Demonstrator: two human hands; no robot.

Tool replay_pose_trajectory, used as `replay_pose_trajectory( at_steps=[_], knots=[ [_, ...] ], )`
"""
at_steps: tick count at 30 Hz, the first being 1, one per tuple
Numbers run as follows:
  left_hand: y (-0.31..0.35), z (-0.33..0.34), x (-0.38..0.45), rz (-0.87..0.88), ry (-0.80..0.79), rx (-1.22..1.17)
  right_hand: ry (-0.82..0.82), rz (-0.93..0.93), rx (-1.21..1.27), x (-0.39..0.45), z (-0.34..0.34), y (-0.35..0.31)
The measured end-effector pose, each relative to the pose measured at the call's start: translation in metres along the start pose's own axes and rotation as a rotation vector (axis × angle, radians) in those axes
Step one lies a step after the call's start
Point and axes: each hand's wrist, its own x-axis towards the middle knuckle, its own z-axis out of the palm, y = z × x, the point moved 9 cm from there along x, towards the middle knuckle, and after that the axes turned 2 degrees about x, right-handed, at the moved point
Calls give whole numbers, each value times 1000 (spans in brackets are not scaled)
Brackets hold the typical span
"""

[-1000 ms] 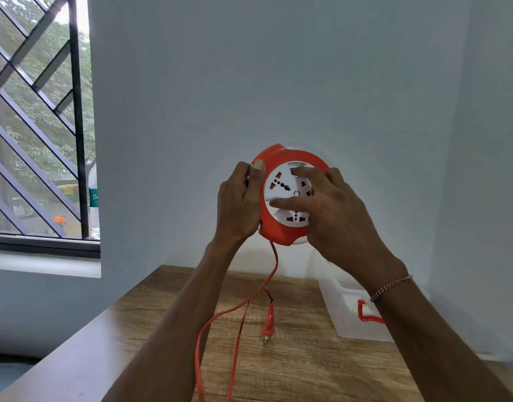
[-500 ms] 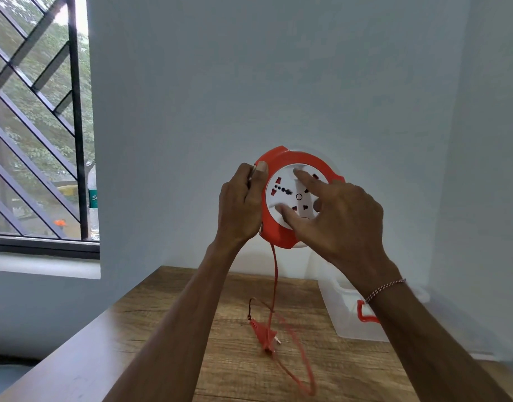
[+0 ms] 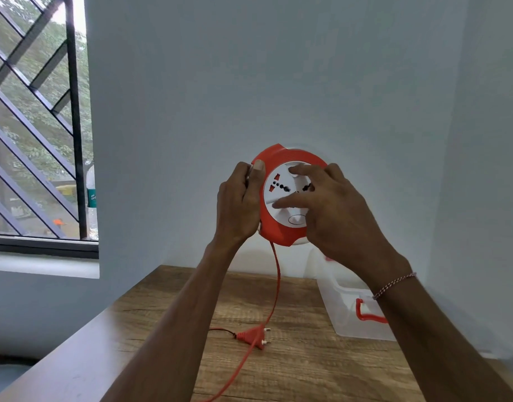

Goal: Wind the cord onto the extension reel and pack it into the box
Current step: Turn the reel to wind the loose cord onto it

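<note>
While the left hand (image 3: 240, 203) grips the round orange-and-white plastic extension reel (image 3: 287, 195) aloft, right hand (image 3: 330, 210) fingers press its white face; orange cord (image 3: 274, 288) and plug (image 3: 253, 336) lie unwound on the wooden surface (image 3: 293, 369), clear plastic box (image 3: 348, 314) waiting.

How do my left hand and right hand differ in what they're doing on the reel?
The left hand grips the orange rim of the reel, thumb curled over its edge; the right hand lies across the white socket face, fingertips pressing it. The left holds from the side, the right from the front. Both touch the reel, held above the table.
</note>
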Motion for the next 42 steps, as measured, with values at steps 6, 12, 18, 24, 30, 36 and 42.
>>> replay_pose_trajectory(
  at_steps=[6, 12, 18, 24, 30, 36, 42],
  knots=[
    [0, 2, -1, 3, -11, 29, -28, 33, -131, -2, 7, 2],
    [0, 3, -1, -6, -24, 20, 115, 127, -101, -7, 1, 12],
    [1, 1, -2, -12, -12, 54, 165, 229, -5, -6, -6, 18],
    [-1, -2, -2, -55, 2, 33, 168, 168, 26, -3, -12, 16],
    [-1, -2, -1, -53, 2, 44, 138, 21, 43, 0, -10, 3],
    [-2, -1, -2, -33, -3, 31, -41, 18, -76, -3, 7, -6],
    [-2, 2, -2, -25, -23, 36, -3, 129, -79, -5, 6, 0]
  ],
)
